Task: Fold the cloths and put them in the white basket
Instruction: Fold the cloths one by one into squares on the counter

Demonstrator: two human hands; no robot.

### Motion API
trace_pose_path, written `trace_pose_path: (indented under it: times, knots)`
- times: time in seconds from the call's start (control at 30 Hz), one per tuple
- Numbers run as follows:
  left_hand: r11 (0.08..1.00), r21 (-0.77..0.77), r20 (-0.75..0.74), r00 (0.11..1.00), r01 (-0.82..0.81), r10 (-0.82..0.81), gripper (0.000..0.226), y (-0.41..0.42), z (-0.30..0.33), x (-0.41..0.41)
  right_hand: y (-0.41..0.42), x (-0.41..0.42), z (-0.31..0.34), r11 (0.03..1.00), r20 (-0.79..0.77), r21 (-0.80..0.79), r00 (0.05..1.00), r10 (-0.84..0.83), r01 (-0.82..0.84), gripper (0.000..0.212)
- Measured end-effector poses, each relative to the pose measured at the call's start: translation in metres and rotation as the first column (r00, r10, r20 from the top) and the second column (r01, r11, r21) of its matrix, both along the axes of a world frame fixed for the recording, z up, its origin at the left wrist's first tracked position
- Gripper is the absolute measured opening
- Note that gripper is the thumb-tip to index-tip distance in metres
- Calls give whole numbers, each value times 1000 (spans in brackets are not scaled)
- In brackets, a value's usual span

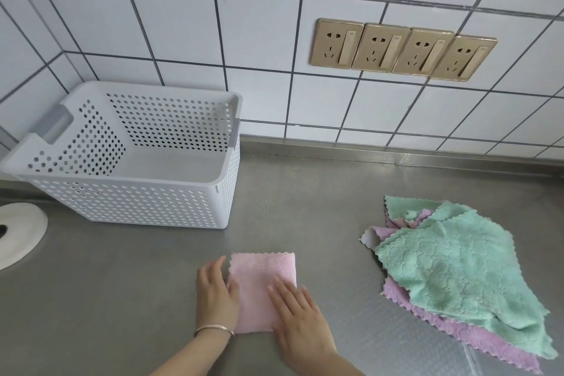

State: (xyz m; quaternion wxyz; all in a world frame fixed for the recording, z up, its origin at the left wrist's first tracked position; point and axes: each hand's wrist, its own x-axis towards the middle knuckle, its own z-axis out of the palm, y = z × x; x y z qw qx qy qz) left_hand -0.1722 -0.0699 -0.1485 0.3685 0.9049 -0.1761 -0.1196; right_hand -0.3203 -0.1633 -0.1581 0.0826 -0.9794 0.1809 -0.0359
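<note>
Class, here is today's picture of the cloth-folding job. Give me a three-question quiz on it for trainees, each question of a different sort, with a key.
1. True or false: the white basket already holds a cloth.
2. Which hand lies flat on the pink cloth? A left hand B right hand
3. Fill in: the unfolded pile shows green and ___ cloths.

Key: 1 false; 2 B; 3 purple.

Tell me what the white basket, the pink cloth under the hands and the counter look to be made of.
White basket: likely moulded plastic, matte, with walls of evenly punched round holes.
Pink cloth: soft, fluffy fabric, probably microfibre, with an embossed pattern and a zigzag-cut edge.
Counter: looks like brushed stainless steel, grey with a dull sheen and a folded metal lip at the wall.
</note>
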Motion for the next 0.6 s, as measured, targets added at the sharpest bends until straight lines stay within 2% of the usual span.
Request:
trace_pose_path:
  times: [0.07,0.1,0.13,0.2,0.27,0.33,0.5,0.6]
  knots:
    - [962,125,225,938,242,-265,51,14,-10,-10,-4,1,-6,1000,11,-17,1000,-9,9,61]
    - [894,223,277,854,389,-441,59,22,-18,-15,-6,-1,-12,1000,12,-23,1000,-3,4,65]
    - [795,319,276,752,515,-598,66,29,-26,-19,-6,-3,-18,999,7,-34,1000,8,-7,70]
    - [635,448,246,595,630,-765,79,39,-44,-24,-3,-8,-29,998,-25,-53,999,44,-45,82]
    - [569,522,232,536,635,-811,85,42,-55,-19,0,-9,-34,994,-25,-95,998,54,-56,74]
    - [537,537,204,517,651,-831,85,39,-57,-11,-4,-8,-37,995,-23,-85,998,52,-53,60]
    - [485,550,96,526,680,-845,87,-1,-48,15,-41,9,-34,991,-73,-129,997,34,-43,75]
    - [443,602,57,518,664,-854,77,-35,-41,38,-73,33,-25,997,-163,-73,987,-3,-9,60]
